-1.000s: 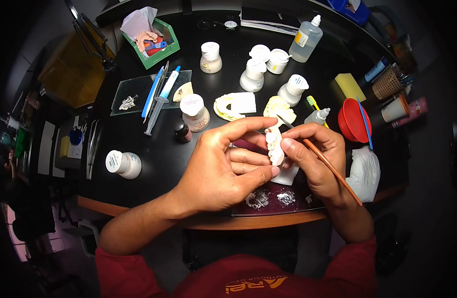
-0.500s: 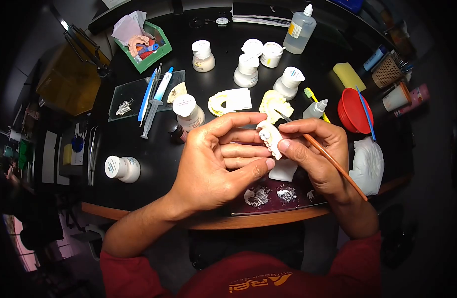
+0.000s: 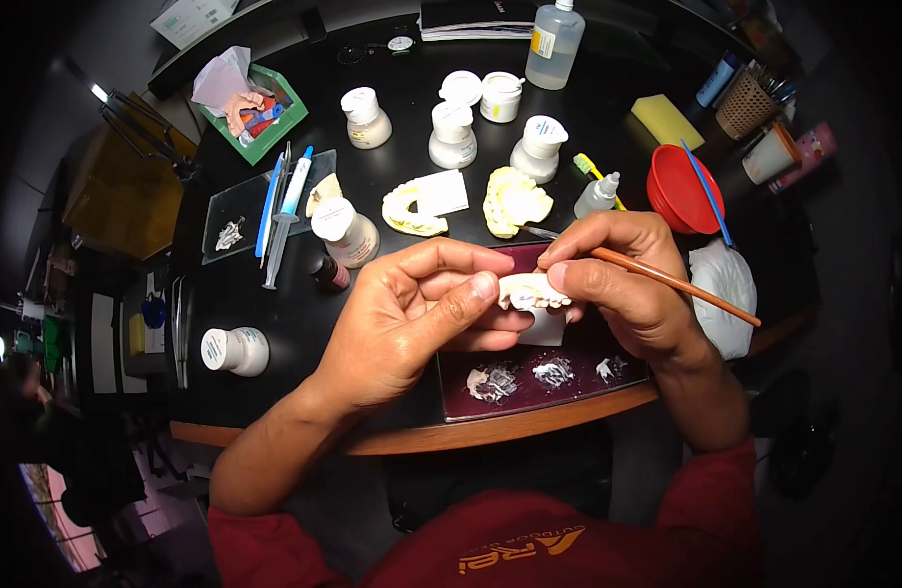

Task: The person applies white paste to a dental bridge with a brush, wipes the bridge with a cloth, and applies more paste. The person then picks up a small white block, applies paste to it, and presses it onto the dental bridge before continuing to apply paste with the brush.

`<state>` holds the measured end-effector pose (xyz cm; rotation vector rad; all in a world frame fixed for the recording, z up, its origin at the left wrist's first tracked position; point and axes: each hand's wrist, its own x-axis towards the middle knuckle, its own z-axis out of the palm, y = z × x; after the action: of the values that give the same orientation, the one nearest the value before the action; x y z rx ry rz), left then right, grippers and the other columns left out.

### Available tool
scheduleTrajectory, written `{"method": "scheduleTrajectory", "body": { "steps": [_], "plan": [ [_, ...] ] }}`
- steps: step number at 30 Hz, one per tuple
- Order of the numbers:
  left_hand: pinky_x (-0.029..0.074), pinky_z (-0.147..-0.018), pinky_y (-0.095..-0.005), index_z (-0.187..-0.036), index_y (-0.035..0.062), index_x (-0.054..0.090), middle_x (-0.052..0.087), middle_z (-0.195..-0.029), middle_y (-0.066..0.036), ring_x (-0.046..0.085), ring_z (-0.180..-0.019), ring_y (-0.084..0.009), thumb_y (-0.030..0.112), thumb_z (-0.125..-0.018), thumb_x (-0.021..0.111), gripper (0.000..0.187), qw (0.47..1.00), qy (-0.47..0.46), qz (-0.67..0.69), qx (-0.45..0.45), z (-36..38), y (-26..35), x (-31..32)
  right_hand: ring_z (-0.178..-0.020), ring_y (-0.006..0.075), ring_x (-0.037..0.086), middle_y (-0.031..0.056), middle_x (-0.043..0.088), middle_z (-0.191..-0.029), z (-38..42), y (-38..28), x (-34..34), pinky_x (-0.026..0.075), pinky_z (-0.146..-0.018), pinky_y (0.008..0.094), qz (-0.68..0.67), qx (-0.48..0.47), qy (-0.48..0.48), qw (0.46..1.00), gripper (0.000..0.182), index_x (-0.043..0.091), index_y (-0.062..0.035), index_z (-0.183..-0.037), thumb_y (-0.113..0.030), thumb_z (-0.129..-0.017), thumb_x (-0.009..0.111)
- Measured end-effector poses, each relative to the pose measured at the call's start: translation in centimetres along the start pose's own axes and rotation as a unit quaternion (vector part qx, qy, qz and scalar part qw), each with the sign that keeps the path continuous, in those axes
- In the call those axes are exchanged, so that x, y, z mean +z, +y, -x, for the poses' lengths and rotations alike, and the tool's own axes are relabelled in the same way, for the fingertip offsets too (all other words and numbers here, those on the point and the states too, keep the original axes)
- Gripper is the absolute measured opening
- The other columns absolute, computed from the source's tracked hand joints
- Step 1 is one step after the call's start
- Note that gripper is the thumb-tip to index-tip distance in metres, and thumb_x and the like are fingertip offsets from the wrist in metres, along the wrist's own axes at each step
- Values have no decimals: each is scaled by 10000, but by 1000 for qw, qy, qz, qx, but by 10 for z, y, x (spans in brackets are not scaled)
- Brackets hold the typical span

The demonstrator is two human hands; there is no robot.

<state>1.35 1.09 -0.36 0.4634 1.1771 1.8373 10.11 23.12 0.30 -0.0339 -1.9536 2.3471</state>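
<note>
A small cream dental cast with a row of teeth point(image 3: 529, 293) is held level between my two hands above the dark red mixing slab point(image 3: 593, 394). My left hand point(image 3: 397, 314) pinches its left end between thumb and fingers. My right hand point(image 3: 627, 284) grips the cast's right end and also holds a thin brush with a brown wooden handle point(image 3: 681, 285). The brush's tip points left, away from the cast, near a yellowish dental model point(image 3: 515, 201). Small heaps of white paste point(image 3: 553, 372) lie on the slab, beside a white paper pad point(image 3: 542, 330) partly hidden by my hands.
Several white-capped powder jars point(image 3: 345, 233) stand around the work area. Beyond are a clear bottle point(image 3: 554, 49) and a green tray point(image 3: 279, 118). At right are a red bowl point(image 3: 681, 191), a yellow sponge point(image 3: 667, 121) and white tissue point(image 3: 723, 299). A syringe point(image 3: 289, 216) lies left.
The cast has turned from upright to roughly horizontal, and my left thumb has shifted up onto its end. The brush handle lies flatter. The whole view has shifted slightly.
</note>
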Motion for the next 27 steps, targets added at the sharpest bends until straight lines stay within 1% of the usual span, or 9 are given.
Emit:
{"method": "scheduleTrajectory", "body": {
  "steps": [1, 4, 7, 13, 16, 19, 22, 25, 27],
  "plan": [
    [639, -888, -309, -1298, -85, 591, 715, -1119, -182, 735, -1023, -220, 94, -1044, 606, 311, 1000, -1, 4, -6, 0, 1, 2, -686, 100, 680, 117, 732, -870, 1, -2, 0, 560, -594, 212, 0, 0, 2, 1000, 91, 743, 48, -967, -4, -893, 744],
    [635, -927, -372, -1341, -75, 572, 667, -1236, -235, 715, -1101, -303, 140, -1055, 585, 358, 999, -24, -41, -11, 0, -1, -1, -689, 98, 678, 119, 729, -857, 2, -3, -2, 561, -600, 214, -8, 3, 7, 1000, 81, 741, 47, -955, -3, -894, 755],
    [630, -931, -369, -1349, -79, 573, 666, -1244, -226, 705, -1123, -303, 135, -1044, 605, 375, 998, -43, -40, -3, -1, -3, -5, -683, 98, 671, 116, 728, -847, 1, -9, -1, 551, -601, 213, -16, -10, 16, 1000, 62, 738, 41, -938, 3, -895, 759],
    [609, -953, -391, -1415, -102, 512, 644, -1296, -259, 701, -1129, -303, 124, -1015, 650, 480, 994, -99, -31, 17, -2, -7, -8, -672, 88, 659, 111, 725, -831, 0, -7, 1, 532, -591, 207, -2, -26, 21, 999, 52, 731, 36, -925, 10, -893, 763],
    [587, -955, -312, -1410, -96, 526, 682, -1242, -221, 718, -1081, -226, -16, -969, 676, 473, 994, -104, -10, 20, -3, -6, -7, -662, 86, 657, 108, 722, -813, 1, -7, 2, 530, -580, 205, 18, -29, 23, 999, 50, 726, 37, -915, 14, -890, 763],
    [580, -969, -318, -1418, -96, 517, 674, -1264, -223, 710, -1108, -236, -24, -953, 693, 503, 994, -110, -26, 13, -5, -9, -10, -649, 83, 655, 107, 721, -799, 1, -5, 4, 529, -569, 203, 33, -41, 26, 998, 61, 723, 37, -915, 12, -888, 771],
    [568, -1021, -411, -1452, -107, 461, 632, -1309, -271, 685, -1159, -315, 7, -935, 716, 587, 990, -138, -23, 0, -5, -1, -7, -645, 80, 658, 105, 723, -798, 1, -2, 8, 531, -567, 201, 50, -64, 44, 996, 75, 722, 35, -921, 1, -890, 782],
    [570, -1016, -409, -1465, -94, 448, 622, -1321, -268, 681, -1165, -309, -3, -930, 716, 605, 990, -143, 4, 4, -5, -1, -6, -648, 76, 662, 100, 725, -798, -1, 1, 11, 530, -563, 199, 48, -99, 50, 993, 84, 724, 35, -926, -15, -899, 786],
    [572, -1014, -409, -1468, -85, 448, 622, -1317, -261, 684, -1157, -302, -12, -924, 718, 611, 990, -139, -4, 9, -6, -4, -8, -663, 76, 668, 97, 727, -803, 1, 1, 12, 532, -573, 200, 53, -109, 51, 991, 85, 726, 36, -932, -21, -905, 783]
  ]
}}
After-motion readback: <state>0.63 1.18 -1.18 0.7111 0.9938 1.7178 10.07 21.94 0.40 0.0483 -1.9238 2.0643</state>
